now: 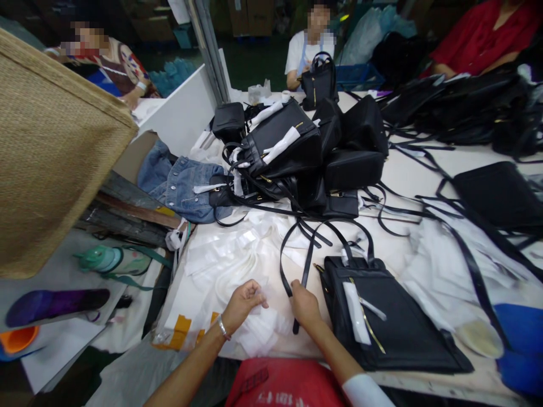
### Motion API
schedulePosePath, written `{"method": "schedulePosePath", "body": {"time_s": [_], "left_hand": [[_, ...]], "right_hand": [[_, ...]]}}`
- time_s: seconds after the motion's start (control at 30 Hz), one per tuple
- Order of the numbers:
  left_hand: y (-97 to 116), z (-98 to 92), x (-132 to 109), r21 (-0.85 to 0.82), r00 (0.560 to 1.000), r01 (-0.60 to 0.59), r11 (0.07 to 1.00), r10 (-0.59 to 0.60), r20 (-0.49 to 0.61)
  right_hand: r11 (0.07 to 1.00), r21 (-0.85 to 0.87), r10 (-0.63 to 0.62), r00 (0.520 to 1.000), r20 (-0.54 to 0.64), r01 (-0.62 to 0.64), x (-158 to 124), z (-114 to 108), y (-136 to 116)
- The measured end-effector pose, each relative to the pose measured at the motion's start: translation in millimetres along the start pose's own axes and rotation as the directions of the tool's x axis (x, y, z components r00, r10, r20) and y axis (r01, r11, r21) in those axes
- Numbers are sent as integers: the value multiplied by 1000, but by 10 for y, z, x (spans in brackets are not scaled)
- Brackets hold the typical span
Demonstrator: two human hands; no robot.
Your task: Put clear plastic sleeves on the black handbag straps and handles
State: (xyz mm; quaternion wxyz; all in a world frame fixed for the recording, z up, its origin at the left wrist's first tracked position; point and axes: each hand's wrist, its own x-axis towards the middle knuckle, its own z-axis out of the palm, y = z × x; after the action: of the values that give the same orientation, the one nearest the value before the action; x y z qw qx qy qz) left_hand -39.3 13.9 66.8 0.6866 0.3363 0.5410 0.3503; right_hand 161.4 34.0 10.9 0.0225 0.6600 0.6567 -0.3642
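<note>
My left hand [243, 303] is closed in a pinch on a thin white wrapping sheet [237, 265] from the pile of white sheets on the table. My right hand [304, 305] is closed around a black strap [306, 265] that loops up from the black handbag [394, 316] lying flat just right of it. The bag has gold trim and white paper strips on its front. The two hands sit close together near the table's front edge.
A heap of black handbags [297, 152] and loose straps fills the table's middle and right. Blue denim clothing [182, 183] lies left of it. A woven tan panel [51, 152] stands at left. Other people sit across the table. A green bottle [106, 259] lies lower left.
</note>
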Motion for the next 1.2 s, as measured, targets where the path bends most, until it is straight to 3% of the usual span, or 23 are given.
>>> {"method": "schedulePosePath", "body": {"time_s": [0.1, 0.17, 0.23, 0.3, 0.37, 0.47, 0.63, 1.07, 1.2], "left_hand": [[14, -29, -13, 13, 1000, 1, 1000, -1, -8], [16, -44, -17, 8, 1000, -7, 1000, 7, -8], [11, -48, -15, 5, 1000, -12, 1000, 12, -6], [2, -40, -9, 4, 1000, -7, 1000, 7, -3], [0, -22, -1, 0, 1000, 2, 1000, -2, 6], [14, 11, 6, -10, 1000, 13, 1000, -13, 20], [58, 34, -5, -49, 998, 47, 998, -46, 35], [103, 38, -7, -82, 998, 37, 996, -32, 58], [96, 75, 3, -45, 1000, 5, 999, -4, 13]], "right_hand": [[946, 314, 53, 993, 103, -83, 28, -114, 30], [838, 537, 6, 985, 171, -98, -4, -275, 16], [595, 801, -58, 990, 129, -70, -74, -481, -38], [314, 949, -44, 999, -5, 18, -153, -685, -125], [216, 970, 7, 994, -111, 107, -213, -837, -225], [220, 964, 1, 988, -154, 150, -250, -923, -356], [284, 943, -16, 985, -174, 171, -244, -852, -450], [305, 943, -31, 991, -130, 133, -264, -778, -393], [324, 941, -77, 994, -76, 97, -269, -737, -356]]}}
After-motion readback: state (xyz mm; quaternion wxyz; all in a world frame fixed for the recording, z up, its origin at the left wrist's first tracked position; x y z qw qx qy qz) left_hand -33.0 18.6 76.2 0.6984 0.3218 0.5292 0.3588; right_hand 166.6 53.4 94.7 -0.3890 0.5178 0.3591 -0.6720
